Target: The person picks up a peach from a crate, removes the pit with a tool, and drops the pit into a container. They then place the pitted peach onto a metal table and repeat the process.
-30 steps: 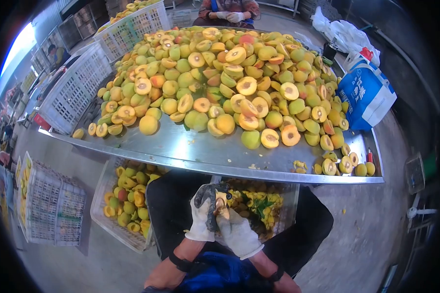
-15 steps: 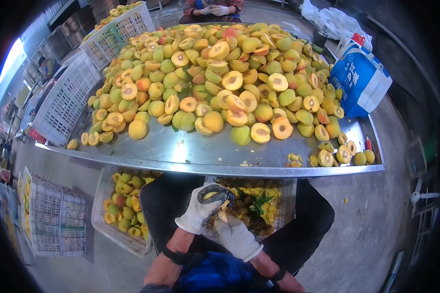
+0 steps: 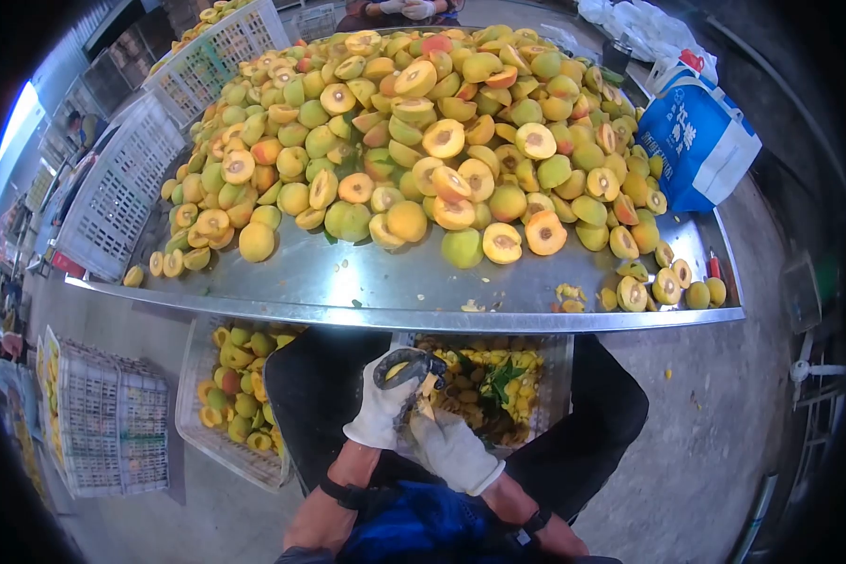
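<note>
My left hand [image 3: 383,399], in a white glove with dark fingers, is closed around a peach half [image 3: 398,370] above the bin between my knees. Close beside it, my gloved right hand [image 3: 453,449] is closed on a small tool with a light wooden-looking handle [image 3: 426,406]; its working end is hard to make out near the fruit. Beyond both hands, halved peaches [image 3: 442,138] lie heaped on a metal table [image 3: 301,282]. Below them, the bin [image 3: 556,385] holds yellow scraps and green leaves.
A crate of peach halves [image 3: 191,414] stands left of my legs, with stacked crates [image 3: 113,423] farther left. White crates [image 3: 122,188] flank the table. A blue-white bag [image 3: 691,141] stands at its right. Across the table, a person's gloved hands [image 3: 417,9] show.
The view has shifted slightly, so the table and heap sit a little higher in the frame. Both hands keep nearly the same pose, close together at the fruit.
</note>
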